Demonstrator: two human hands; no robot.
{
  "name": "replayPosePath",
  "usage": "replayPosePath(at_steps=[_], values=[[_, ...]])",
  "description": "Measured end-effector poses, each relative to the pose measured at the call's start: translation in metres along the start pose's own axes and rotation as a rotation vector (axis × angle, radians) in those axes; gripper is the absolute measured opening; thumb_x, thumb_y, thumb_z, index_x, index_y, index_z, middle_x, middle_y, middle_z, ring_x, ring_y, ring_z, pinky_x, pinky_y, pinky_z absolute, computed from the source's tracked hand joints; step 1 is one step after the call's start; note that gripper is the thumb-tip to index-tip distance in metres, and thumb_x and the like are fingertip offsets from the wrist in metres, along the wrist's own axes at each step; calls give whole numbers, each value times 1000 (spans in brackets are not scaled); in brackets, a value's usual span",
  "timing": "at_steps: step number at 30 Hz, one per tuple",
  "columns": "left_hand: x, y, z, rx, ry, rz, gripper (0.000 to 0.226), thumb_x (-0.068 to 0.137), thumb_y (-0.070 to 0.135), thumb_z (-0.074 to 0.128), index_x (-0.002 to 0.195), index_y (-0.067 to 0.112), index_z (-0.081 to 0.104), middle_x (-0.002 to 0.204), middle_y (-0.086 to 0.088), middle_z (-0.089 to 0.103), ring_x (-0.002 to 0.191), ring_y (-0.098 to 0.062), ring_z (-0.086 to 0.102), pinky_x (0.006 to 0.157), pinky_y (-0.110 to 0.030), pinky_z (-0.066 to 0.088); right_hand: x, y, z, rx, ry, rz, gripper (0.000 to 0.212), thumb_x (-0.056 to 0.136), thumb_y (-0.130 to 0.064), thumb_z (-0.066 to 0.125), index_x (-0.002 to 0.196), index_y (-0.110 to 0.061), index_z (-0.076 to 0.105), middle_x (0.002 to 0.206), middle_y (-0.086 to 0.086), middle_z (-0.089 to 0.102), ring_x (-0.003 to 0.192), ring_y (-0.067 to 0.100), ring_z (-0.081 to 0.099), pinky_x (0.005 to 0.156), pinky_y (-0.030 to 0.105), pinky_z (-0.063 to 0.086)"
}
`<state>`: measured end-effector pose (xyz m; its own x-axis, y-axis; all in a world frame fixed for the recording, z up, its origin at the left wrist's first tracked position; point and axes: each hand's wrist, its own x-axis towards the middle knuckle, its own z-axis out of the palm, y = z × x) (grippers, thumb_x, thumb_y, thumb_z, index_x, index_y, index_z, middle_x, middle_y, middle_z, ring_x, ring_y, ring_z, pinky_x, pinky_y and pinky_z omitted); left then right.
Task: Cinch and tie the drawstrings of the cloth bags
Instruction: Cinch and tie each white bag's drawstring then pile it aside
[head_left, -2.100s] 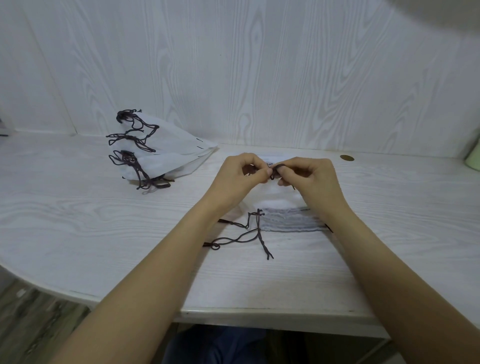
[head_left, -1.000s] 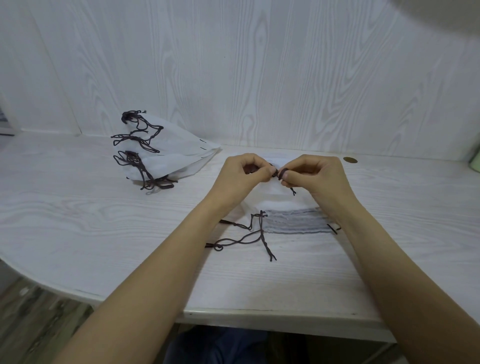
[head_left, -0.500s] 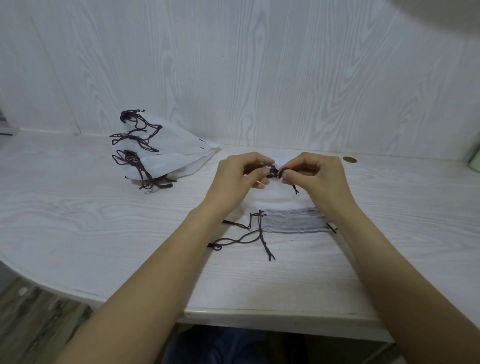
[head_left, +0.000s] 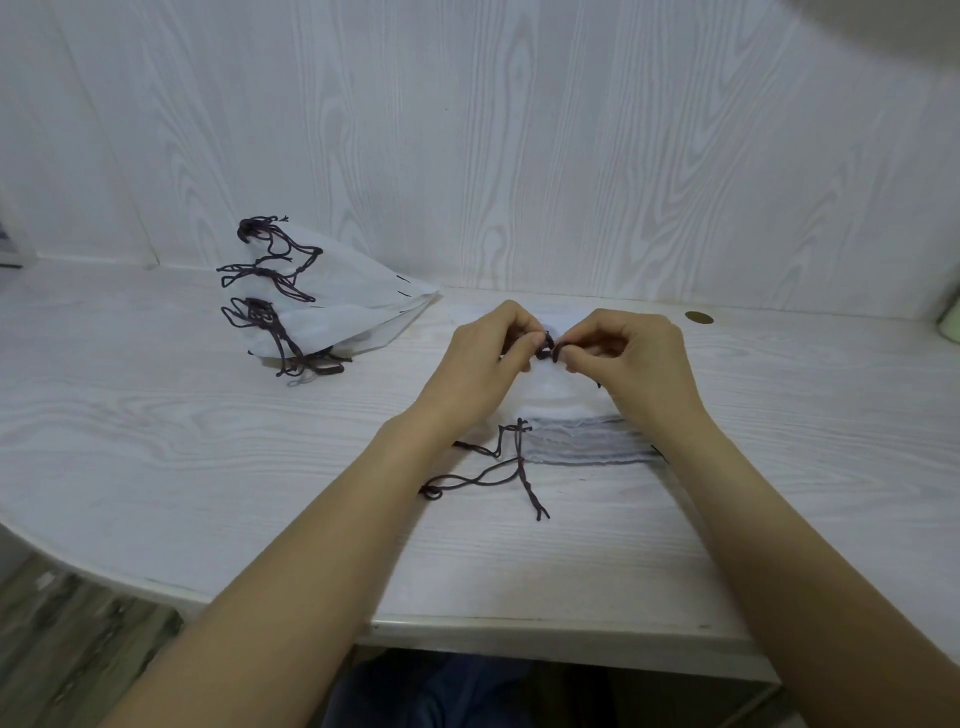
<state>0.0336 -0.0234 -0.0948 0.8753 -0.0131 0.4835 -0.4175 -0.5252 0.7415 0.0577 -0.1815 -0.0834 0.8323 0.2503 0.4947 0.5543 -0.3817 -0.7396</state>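
A dark blue garment is showing below the front edge of the white wood-grain worktop, with wood-look flooring at the lower left. Two bare forearms are reaching forward over the worktop and are hiding parts of what lies beneath them. Between the forearms, loose dark drawstring ends are trailing toward the worktop's front edge, lying free. Just behind them a flat stack of white cloth bags is lying with its layered grey edges facing the viewer; the wrists are covering both of its sides. Over the stack's far part, the left hand and the right hand are meeting, each with its grip clamped on a dark drawstring, thumb and fingers pinching it in a small bunch above the top bag. Farther back and to the left, well apart from the hands, a pile of white cloth bags is resting with tangled dark cords at its left end. A small brass-coloured disc is sitting near the back right, and a pale green object is cut off by the right edge. A white wood-grain wall is closing the back.
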Motion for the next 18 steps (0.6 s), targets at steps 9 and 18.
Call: replayPosePath(at_steps=[9,18], values=[[-2,3,2,-73,59,28,4,90,12,60,88,16,61,75,13,63,60,4,55,62,-7,40,0,2,10,-254,204,-224,6,75,-5,71,72,-7,67,71,5,65,62,12,58,64,25,50],[0,5,3,-285,-8,-124,20,97,16,47,101,11,66,72,6,65,60,-1,53,59,-11,39,0,6,11,-242,254,-310,7,74,-3,70,71,-5,64,68,5,62,61,14,56,61,29,50]])
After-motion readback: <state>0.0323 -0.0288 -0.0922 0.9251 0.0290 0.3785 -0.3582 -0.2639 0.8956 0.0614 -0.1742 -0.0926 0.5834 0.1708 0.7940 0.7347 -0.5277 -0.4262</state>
